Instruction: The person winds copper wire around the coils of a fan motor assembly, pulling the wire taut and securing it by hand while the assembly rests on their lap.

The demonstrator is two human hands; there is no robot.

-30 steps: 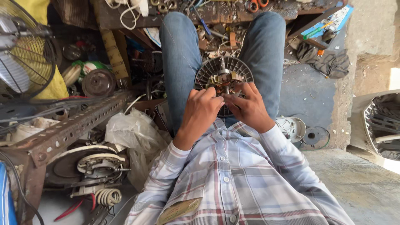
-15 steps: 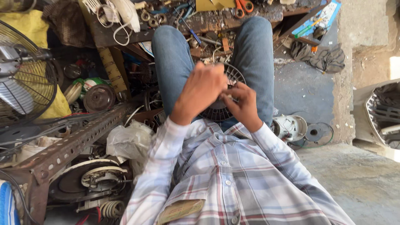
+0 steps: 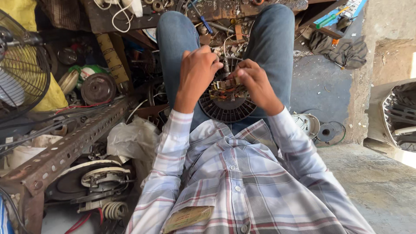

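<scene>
A round dark fan motor (image 3: 227,106) with ribbed rim and a wound stator core rests on my lap between my jeans-clad knees. My left hand (image 3: 197,73) curls over the motor's upper left side, fingers closed against its top. My right hand (image 3: 255,82) grips the stator's upper right, thumb and fingers pinching the brownish windings. Both hands hold the motor at its top edge. My plaid shirt sleeves reach down to both wrists.
A slotted rusty steel angle bar (image 3: 65,147) runs diagonally at left. A wire fan guard (image 3: 19,65) stands far left. Another motor with coils (image 3: 93,182), a white plastic bag (image 3: 132,141), a cluttered bench (image 3: 208,11), grey rag (image 3: 340,47) and round motor covers (image 3: 318,128) surround me.
The view has tilted down and the motor sits closer. My left hand, which covered the motor half a second ago, has shifted to its upper left, exposing the stator windings.
</scene>
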